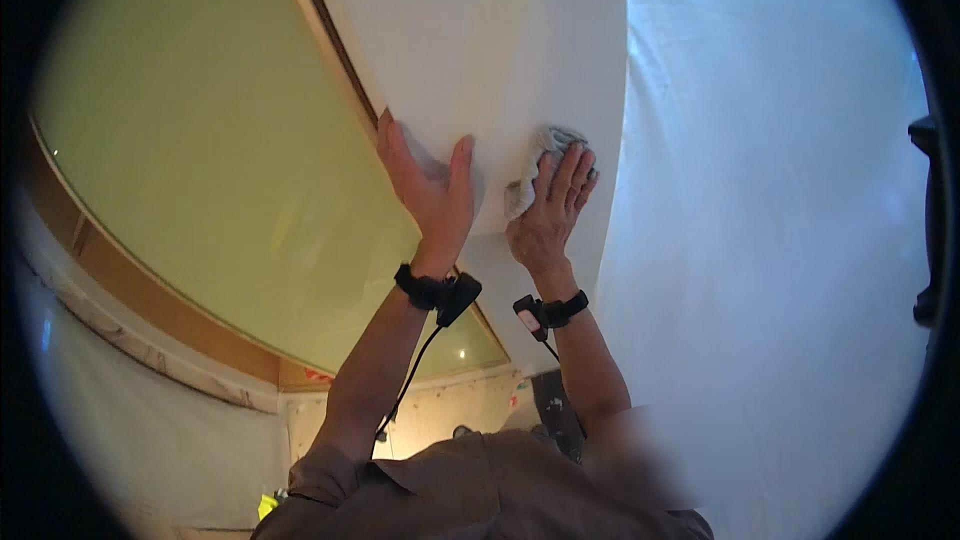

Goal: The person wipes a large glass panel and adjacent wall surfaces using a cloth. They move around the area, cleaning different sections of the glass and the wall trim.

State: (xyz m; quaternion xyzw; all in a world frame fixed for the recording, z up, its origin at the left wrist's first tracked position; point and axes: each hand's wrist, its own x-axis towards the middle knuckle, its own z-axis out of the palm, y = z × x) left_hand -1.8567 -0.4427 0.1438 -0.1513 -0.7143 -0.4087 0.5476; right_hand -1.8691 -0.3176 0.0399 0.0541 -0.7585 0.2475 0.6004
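A grey cloth [559, 137] lies bunched under my right hand [551, 214], whose fingers press it flat against a smooth white panel [450, 37]. To its left, my left hand [431, 187] rests at the panel's brown-edged left side, thumb spread away from the fingers. Its fingertips touch near that edge, and I cannot tell how far they reach around it. Nothing loose shows in the left hand. Each wrist carries a black strap with a small device and a cable.
A large glossy pale green surface [195, 135] with a wooden frame [142, 270] spreads on the left. Translucent white sheeting [757, 202] hangs along the right. Below, a lit floor [427, 412] and a dark paint-spotted strip [551, 397] show by my body.
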